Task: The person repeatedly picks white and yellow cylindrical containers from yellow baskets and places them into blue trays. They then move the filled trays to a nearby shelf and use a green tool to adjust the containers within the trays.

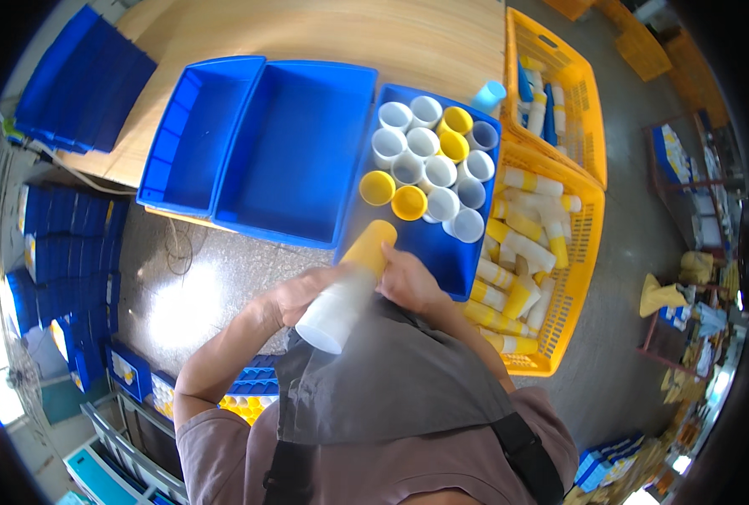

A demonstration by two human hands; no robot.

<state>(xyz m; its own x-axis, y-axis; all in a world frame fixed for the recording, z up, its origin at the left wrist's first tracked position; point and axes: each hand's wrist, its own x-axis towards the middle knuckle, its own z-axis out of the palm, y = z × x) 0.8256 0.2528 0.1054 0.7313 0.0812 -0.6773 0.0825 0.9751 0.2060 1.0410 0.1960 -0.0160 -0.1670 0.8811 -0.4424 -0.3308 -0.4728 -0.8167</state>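
In front of my apron I hold a long tube-shaped stack of cups (341,310), white at the near end and yellow at the far end. It slants, its white end toward my body and lower left. My left hand (305,292) is closed around the middle from the left. On the yellow part, my right hand (410,282) grips from the right. Just beyond them lies a blue tray (448,265) with several white and yellow cups (425,172) standing mouth up. Blur softens part of the stack, and I cannot tell how many cups it has.
Blue bins (294,151) stand left of the tray on the wooden table (349,29). A light-blue cup (488,95) is behind the tray. On the right are yellow crates (583,278) of white and yellow tubes. Stacked blue bins (76,80) stand far left.
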